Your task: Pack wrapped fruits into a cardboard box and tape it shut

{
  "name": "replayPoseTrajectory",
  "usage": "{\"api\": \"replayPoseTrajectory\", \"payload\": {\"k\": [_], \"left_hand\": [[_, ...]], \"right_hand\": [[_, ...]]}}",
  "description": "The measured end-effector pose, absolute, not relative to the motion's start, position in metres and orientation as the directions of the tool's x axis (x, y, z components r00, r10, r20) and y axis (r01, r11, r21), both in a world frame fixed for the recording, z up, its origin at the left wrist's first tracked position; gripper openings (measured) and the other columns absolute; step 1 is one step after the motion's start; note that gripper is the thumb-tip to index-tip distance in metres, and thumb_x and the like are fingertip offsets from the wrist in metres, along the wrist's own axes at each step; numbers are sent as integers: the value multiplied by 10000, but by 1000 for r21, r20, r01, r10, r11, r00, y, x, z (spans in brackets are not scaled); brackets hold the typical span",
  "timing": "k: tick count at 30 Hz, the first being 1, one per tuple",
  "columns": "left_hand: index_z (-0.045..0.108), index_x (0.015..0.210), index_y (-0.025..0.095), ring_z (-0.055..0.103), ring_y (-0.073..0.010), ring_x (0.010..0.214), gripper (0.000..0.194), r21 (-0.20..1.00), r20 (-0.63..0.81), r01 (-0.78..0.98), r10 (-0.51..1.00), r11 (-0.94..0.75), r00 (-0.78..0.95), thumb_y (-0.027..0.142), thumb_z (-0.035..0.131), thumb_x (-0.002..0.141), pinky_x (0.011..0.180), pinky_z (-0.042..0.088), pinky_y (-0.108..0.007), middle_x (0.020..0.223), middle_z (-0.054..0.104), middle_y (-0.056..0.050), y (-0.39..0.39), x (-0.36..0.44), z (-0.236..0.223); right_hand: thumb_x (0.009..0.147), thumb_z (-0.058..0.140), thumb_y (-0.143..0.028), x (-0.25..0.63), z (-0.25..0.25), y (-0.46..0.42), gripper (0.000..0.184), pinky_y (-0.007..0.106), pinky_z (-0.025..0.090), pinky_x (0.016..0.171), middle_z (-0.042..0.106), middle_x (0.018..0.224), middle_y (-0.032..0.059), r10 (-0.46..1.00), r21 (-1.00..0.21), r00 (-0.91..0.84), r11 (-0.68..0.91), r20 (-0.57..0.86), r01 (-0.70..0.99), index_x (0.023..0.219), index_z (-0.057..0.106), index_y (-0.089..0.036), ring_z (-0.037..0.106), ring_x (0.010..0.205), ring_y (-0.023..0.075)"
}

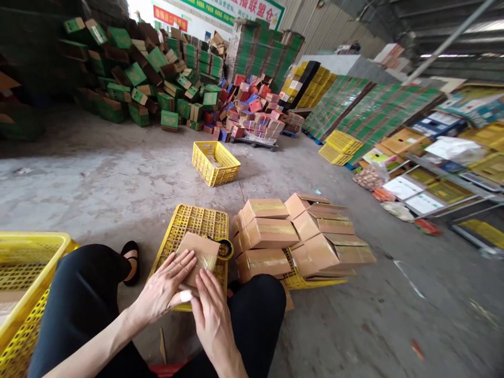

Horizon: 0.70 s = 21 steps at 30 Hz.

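Note:
A small cardboard box (200, 244) with clear tape across its top rests on an upturned yellow plastic crate (185, 218) between my knees. My left hand (167, 281) lies on the box's left side, fingers stretched over the cardboard. On the near right part, my right hand (212, 310) presses its extended fingers along the taped area. Something white covers my left thumb tip. Just right of the box sits a roll of tape (225, 249), touching or very close to it. Neither hand is wrapped around anything.
Several cardboard boxes (271, 232) are stacked at my right, some with raised flaps, over another yellow crate (315, 283). A yellow basket (216, 170) stands ahead, and a large yellow crate (39, 241) at my left. Green cartons (136, 74) are heaped farther back.

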<state>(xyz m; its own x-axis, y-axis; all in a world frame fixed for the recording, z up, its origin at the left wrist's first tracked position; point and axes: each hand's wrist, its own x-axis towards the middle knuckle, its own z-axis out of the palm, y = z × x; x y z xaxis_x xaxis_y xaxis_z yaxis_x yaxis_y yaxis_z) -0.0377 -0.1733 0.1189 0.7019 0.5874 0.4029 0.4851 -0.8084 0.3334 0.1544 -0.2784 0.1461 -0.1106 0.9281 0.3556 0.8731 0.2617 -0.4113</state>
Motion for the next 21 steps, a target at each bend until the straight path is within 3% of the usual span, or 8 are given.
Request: {"api": "replayPoseTrajectory", "payload": {"k": [6,10,14,18,21], "left_hand": [[321,1661,207,336,-363,1558,932,341,416,520,622,-783,663,808,407,954,1291,258,-542,1666,391,-125,-184,-27,120],[345,1651,227,321,-349,1567,883,363,377,510,623,-780,685,794,371,975,1285,283,-534,1676,379,-105,-181,-31,121],[334,1653,221,303,-342,1576,873,369,360,504,620,-781,697,785,341,988,1267,327,-530,1681,374,-98,-178,-33,122],[319,1660,233,299,-336,1579,842,363,364,506,619,-782,696,763,340,1005,1265,332,-526,1681,375,-93,-176,-31,122],[325,1659,221,303,-336,1577,852,352,377,513,620,-783,688,765,338,1003,1260,341,-511,1676,385,-101,-177,-30,122]], "right_hand": [[1100,442,-356,154,134,-259,530,500,517,1168,479,1628,114,930,-540,102,114,354,834,1617,412,-243,479,1493,302],[1113,389,-408,147,116,-251,552,496,449,1218,359,1692,111,928,-621,158,95,338,778,1635,373,-227,383,1543,304],[1107,361,-492,158,115,-233,596,491,348,1275,295,1718,95,953,-742,209,22,217,670,1639,357,-223,313,1574,287],[1101,298,-564,177,122,-208,627,488,289,1296,339,1705,78,971,-864,216,-20,103,504,1635,355,-241,307,1582,251],[1118,208,-540,185,118,-206,593,459,371,1258,447,1652,56,966,-895,211,43,152,444,1622,372,-276,415,1535,215]]}}
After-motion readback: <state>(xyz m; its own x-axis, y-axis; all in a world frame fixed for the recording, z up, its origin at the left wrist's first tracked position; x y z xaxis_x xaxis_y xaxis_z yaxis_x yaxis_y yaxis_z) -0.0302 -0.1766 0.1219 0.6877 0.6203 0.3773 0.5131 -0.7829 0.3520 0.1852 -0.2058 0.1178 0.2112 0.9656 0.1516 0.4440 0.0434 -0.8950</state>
